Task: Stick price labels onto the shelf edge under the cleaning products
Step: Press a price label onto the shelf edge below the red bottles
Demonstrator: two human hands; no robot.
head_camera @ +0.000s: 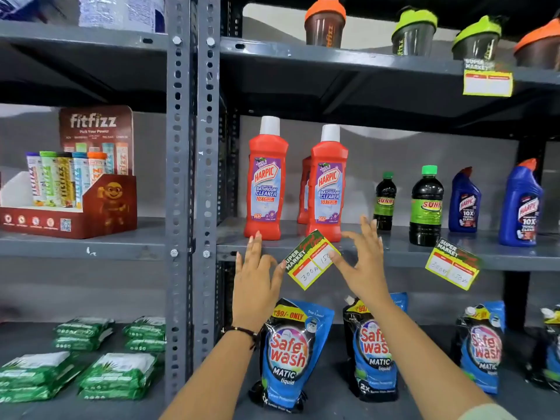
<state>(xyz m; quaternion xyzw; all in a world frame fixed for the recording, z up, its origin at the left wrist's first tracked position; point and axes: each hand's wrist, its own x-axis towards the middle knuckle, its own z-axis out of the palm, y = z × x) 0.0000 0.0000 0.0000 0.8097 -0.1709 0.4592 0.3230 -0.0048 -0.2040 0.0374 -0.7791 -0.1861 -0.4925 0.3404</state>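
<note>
The left hand (257,268), fingers straight and spread, is reaching below the red Harpic bottles (266,180), its thumb touching the tilted price label (310,260). The right hand (360,262), equally wide, is thumbing the label's other side against the shelf edge (403,257). Levelling it, then pressing flat, looks advisable.

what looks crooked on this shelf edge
Two price labels sit askew. The near label, under the red Harpic bottles and touched by the left hand and right hand, slants up to the right. The far label, under the Sunny bottles, slants down to the right. Neither lines up with the shelf edge.
</note>
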